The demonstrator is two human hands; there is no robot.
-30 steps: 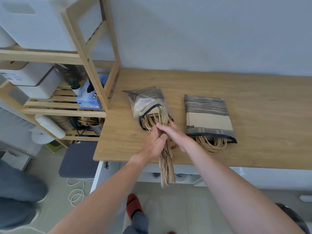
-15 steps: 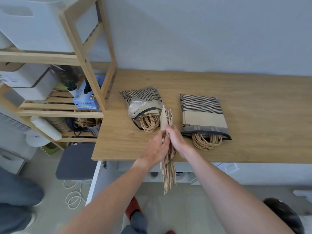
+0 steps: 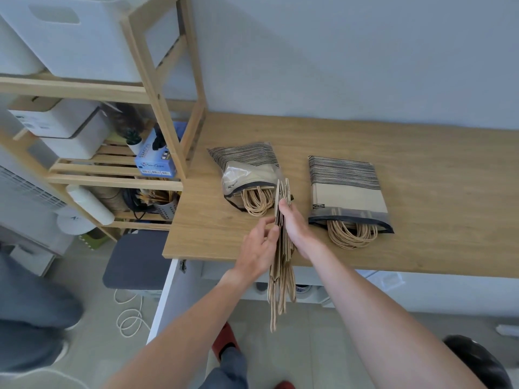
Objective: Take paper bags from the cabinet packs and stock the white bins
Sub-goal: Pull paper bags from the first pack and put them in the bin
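A stack of flat brown paper bags (image 3: 281, 256) stands on edge over the front of the wooden counter (image 3: 421, 164), its twisted handles hanging down below the edge. My right hand (image 3: 295, 223) grips the stack from the right. My left hand (image 3: 259, 249) rests against its left side with fingers spread. Two plastic packs lie on the counter: the left pack (image 3: 247, 169) is crumpled with handles spilling out, the right pack (image 3: 346, 189) is fuller. A white bin (image 3: 84, 37) sits on the top shelf at the left.
A wooden shelf unit (image 3: 157, 88) stands left of the counter, holding white boxes, a blue glove box (image 3: 157, 161) and a utensil holder. A dark stool (image 3: 134, 262) and a coiled cord are on the floor. Another person's leg (image 3: 31, 318) is at the left.
The stack of bags has come fully out of the left pack and toward the counter's front edge. My left hand has loosened from gripping to resting against it.
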